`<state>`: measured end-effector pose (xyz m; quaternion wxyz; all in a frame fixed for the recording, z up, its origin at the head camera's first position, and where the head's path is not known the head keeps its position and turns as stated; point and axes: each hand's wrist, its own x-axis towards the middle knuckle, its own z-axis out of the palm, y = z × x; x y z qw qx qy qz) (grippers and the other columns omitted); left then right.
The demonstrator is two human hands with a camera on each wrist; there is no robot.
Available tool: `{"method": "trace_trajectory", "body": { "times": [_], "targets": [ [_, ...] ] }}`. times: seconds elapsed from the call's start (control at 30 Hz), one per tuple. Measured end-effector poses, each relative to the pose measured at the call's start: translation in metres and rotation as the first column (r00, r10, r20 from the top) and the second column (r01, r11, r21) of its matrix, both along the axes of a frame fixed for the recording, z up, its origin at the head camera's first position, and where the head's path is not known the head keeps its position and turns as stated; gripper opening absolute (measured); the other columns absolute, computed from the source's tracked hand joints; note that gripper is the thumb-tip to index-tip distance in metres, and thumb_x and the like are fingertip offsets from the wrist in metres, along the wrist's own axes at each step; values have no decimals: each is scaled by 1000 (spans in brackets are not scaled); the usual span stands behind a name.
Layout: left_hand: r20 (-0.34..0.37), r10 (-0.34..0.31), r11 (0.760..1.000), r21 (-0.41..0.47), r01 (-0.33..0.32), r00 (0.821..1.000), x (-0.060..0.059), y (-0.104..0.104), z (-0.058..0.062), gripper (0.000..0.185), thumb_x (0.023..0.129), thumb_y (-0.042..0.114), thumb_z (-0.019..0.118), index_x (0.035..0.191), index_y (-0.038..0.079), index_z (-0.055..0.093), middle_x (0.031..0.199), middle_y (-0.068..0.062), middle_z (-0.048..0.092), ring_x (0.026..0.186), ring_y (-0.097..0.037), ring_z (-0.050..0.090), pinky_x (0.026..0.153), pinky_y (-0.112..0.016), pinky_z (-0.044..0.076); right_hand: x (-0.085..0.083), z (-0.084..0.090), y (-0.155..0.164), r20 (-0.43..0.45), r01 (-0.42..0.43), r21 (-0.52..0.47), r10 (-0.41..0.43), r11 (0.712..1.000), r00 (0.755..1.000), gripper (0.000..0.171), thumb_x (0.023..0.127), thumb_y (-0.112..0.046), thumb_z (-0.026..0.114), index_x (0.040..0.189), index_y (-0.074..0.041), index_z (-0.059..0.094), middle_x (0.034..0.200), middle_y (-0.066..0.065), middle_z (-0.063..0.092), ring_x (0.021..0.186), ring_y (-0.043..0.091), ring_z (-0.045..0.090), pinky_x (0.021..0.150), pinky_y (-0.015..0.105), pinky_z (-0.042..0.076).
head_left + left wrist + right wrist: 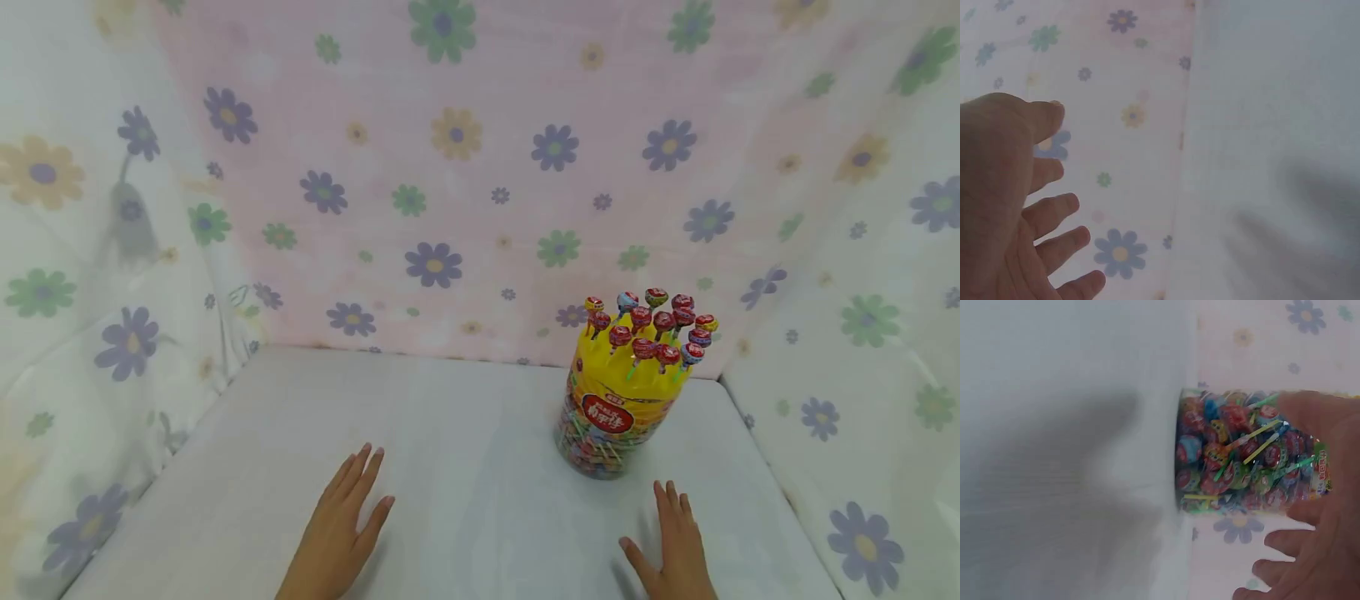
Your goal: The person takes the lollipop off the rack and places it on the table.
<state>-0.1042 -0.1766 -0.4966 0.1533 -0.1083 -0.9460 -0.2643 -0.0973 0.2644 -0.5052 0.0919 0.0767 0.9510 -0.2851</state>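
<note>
Hands (337, 525) (678, 546) are lying flat, fingers spread, gripping nothing. Clear plastic lollipop tub with yellow lid (611, 400) is probably heavy, slick; gripping mid-body with both palms looks best.

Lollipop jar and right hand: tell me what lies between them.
Nothing but bare white tabletop. The head view shows the right hand flat just short of the lollipop jar, with no object in between.

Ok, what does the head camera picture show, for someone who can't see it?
Two bare hands, left hand and right hand, rest flat on a white cloth-covered table. Beyond the right hand stands a clear, yellow-lidded plastic lollipop tub, against flowered fabric walls.
</note>
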Motion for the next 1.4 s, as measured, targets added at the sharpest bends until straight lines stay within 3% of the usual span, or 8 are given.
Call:
{"method": "trace_trajectory", "body": {
  "times": [0.17,0.3,0.4,0.53,0.63,0.8,1.07,1.4],
  "targets": [
    [-131,-60,993,92,73,990,-8,16,17,61,99,22,67,155,12,43,157,-7,47,144,-32,44,122,-31,30,-15,25,1,-1,166,-198,-169,966,986,125,89,-50,76,161,-6,-16,167,29,-9,151,54,3,116,72,13],
    [-240,-122,974,157,163,963,-19,27,23,60,94,9,72,150,13,51,147,-4,57,135,-27,53,115,-5,20,-32,43,0,-126,215,-355,-274,910,953,128,86,-38,82,161,-13,-17,170,20,-10,154,49,4,116,71,20],
    [-284,-178,952,193,238,942,-32,35,24,56,92,4,72,146,12,56,141,-3,61,130,-25,58,112,-9,33,-47,46,-3,-235,183,-425,-303,886,924,129,83,-27,86,162,-17,-15,171,17,-7,155,45,5,116,71,21],
    [-289,-245,922,225,314,925,-52,44,24,48,94,3,69,141,7,59,138,-5,64,127,-25,61,105,-32,51,-68,39,-9,-380,85,-473,-290,877,879,127,80,-22,89,164,-21,-7,171,15,2,155,44,10,115,74,21],
    [-290,-288,896,255,364,912,-69,49,23,42,96,3,67,137,4,61,136,-8,66,126,-27,62,101,-46,54,-80,28,-13,-493,4,-526,-308,851,814,119,79,-13,89,164,-21,6,168,14,17,152,45,20,115,74,23],
    [-287,-349,834,339,435,892,-96,65,26,35,98,4,63,133,3,63,130,-8,70,119,-26,67,97,-46,56,-92,14,-11,-604,-30,-536,-358,844,712,103,77,-2,88,159,-13,26,159,15,35,143,45,37,111,71,34],
    [-195,-435,691,553,465,879,-120,100,53,32,102,7,59,134,5,63,124,-12,71,114,-27,68,97,-39,57,-95,9,-4,-610,-5,-509,-356,861,708,101,75,-3,90,158,-11,32,155,12,42,137,41,46,103,65,46],
    [-183,-524,583,634,507,832,-135,149,74,35,103,13,59,138,7,60,127,-11,70,118,-25,67,98,-38,57,-91,17,3,-563,8,-494,-327,869,759,96,77,-6,89,156,-6,33,155,11,41,136,35,47,103,52,46]
  ]
}}
